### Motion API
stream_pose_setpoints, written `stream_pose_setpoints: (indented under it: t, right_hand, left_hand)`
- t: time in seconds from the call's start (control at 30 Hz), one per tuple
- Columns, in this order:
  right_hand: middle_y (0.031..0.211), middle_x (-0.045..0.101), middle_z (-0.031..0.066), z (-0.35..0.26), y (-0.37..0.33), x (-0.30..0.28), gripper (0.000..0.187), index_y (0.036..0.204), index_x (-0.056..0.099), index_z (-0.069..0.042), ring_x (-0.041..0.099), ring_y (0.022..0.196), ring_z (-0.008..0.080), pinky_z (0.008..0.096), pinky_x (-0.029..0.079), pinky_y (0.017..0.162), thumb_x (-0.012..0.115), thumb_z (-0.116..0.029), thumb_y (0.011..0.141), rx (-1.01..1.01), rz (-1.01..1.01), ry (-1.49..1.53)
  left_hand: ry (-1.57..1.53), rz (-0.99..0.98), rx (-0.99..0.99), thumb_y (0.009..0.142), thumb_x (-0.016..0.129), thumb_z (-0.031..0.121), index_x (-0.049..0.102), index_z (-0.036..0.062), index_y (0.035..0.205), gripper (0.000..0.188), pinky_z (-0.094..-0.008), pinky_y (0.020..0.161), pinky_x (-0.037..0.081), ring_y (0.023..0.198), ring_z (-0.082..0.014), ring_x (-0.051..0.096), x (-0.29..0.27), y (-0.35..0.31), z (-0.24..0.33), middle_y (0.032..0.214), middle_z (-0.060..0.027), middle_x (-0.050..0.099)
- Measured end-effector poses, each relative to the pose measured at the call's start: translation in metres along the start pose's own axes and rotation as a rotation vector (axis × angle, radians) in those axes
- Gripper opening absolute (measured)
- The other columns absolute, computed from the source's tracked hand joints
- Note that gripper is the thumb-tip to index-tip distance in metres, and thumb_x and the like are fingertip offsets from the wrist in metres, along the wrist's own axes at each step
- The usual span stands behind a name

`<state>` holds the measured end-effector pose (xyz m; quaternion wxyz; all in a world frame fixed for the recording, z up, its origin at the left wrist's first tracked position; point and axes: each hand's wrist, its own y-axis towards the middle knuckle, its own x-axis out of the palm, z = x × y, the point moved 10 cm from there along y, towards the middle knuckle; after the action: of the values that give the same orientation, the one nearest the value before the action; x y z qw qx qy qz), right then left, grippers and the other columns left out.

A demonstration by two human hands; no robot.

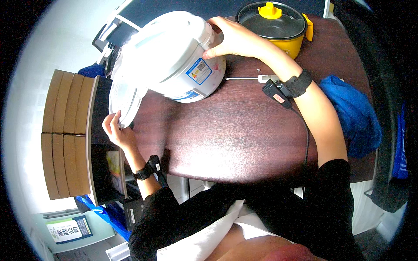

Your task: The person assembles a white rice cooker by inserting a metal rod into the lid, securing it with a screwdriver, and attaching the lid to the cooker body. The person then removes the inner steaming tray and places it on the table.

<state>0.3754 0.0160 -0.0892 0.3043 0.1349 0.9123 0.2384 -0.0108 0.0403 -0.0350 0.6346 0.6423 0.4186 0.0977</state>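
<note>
A white rice cooker (pixel 176 54) with a blue-edged label stands toward the back left of the table. My right hand (pixel 233 39) grips its right side, thumb on the near face and fingers partly hidden behind the rim. At the cooker's left, a pale, see-through round lid-like piece (pixel 126 102) stands steeply tilted over the table's left edge. The fingers of my left hand (pixel 118 132) are closed on its lower rim. Glare washes out the spot where this piece meets the cooker, so I cannot tell whether they are joined.
Behind my right forearm sits a yellow pot (pixel 283 32) with a dark lid. A white plug and cord (pixel 263 78) lie on the brown table (pixel 226 130). Blue cloth (pixel 348 115) is bunched at the right edge. Cardboard boxes (pixel 65 135) stand beside a shelf at the left.
</note>
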Motion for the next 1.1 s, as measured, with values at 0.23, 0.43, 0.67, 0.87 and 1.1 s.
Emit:
stream_pose_setpoints:
  t: [0.23,0.43,0.67,0.87,1.1]
  right_hand:
    - [0.129,0.05,0.0245,-0.003,0.002,0.006,0.094,0.133,0.042,0.002,0.048,0.124,0.0359,0.044,0.04,0.105,0.082,-0.048,0.064,-0.046,-0.039,0.026]
    - [0.122,0.055,0.0247,-0.004,0.002,-0.003,0.094,0.127,0.049,0.007,0.055,0.115,0.0344,0.0388,0.044,0.098,0.083,-0.048,0.059,-0.133,0.065,-0.015]
    - [0.128,0.049,0.0256,0.007,0.009,0.007,0.097,0.134,0.042,0.007,0.05,0.121,0.0349,0.0386,0.041,0.102,0.082,-0.045,0.062,-0.103,-0.002,0.011]
    - [0.136,0.044,0.0209,0.01,0.011,0.016,0.095,0.14,0.036,-0.002,0.042,0.129,0.0335,0.0424,0.036,0.108,0.083,-0.04,0.067,-0.081,-0.079,0.121]
    - [0.135,0.046,0.022,0.012,0.009,0.013,0.102,0.14,0.035,-0.001,0.043,0.128,0.0356,0.0449,0.037,0.107,0.084,-0.047,0.062,-0.061,-0.067,0.201]
  left_hand:
    - [0.034,0.045,-0.001,0.076,0.063,-0.007,0.065,0.0045,0.097,0.025,-0.0394,0.084,0.053,0.099,-0.0281,0.06,-0.024,0.001,-0.013,0.102,-0.0117,0.06]
    - [0.013,-0.115,0.148,0.08,0.061,-0.001,0.062,0.0042,0.099,0.02,-0.0432,0.093,0.049,0.11,-0.0323,0.059,-0.021,0.065,-0.035,0.109,-0.0147,0.063]
    - [-0.068,-0.188,0.103,0.079,0.063,-0.005,0.062,0.0027,0.099,0.022,-0.0372,0.091,0.052,0.111,-0.0284,0.061,-0.01,0.1,-0.071,0.114,-0.0125,0.065]
    - [-0.202,-0.257,-0.037,0.086,0.059,-0.003,0.063,0.0016,0.106,0.02,-0.0334,0.09,0.05,0.107,-0.0226,0.062,-0.005,0.092,-0.111,0.111,-0.0124,0.067]
    - [-0.104,-0.144,-0.341,0.092,0.06,0.008,0.061,-0.002,0.109,0.019,-0.0268,0.076,0.049,0.089,-0.0127,0.062,-0.027,0.013,-0.177,0.096,-0.0105,0.067]
